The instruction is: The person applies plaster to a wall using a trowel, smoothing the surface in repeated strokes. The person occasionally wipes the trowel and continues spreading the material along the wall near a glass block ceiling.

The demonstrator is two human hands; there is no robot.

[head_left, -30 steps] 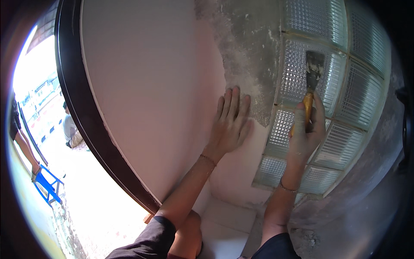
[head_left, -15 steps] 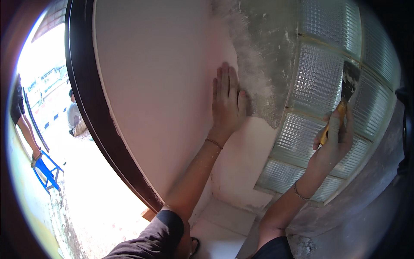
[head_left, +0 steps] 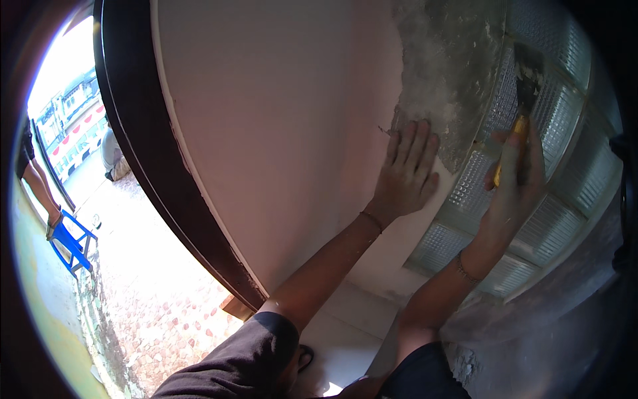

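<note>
My left hand [head_left: 411, 174] lies on the wall with its fingers stretched out. It covers the lower edge of a bare grey patch [head_left: 455, 73], where the pale pink paint [head_left: 279, 100] is gone. A small dark flake or crack shows beside its fingertips. My right hand [head_left: 522, 169] is closed round the yellow handle of a putty knife [head_left: 528, 83]. The dark blade points up, with whitish smears on it, in front of the glass blocks [head_left: 561, 106]. From this view I cannot tell whether the blade touches the glass.
A dark door frame [head_left: 143, 126] curves down on the left, beside a bright opening. Outside, a person [head_left: 114, 156] sits low, and another person's legs [head_left: 41, 189] are on a blue stool [head_left: 70, 243]. Pale tiles [head_left: 349, 326] lie below my arms.
My left hand has slid right across the wall onto the edge of the grey patch, its fingers slightly more spread. The putty knife in my right hand is a little higher in view.
</note>
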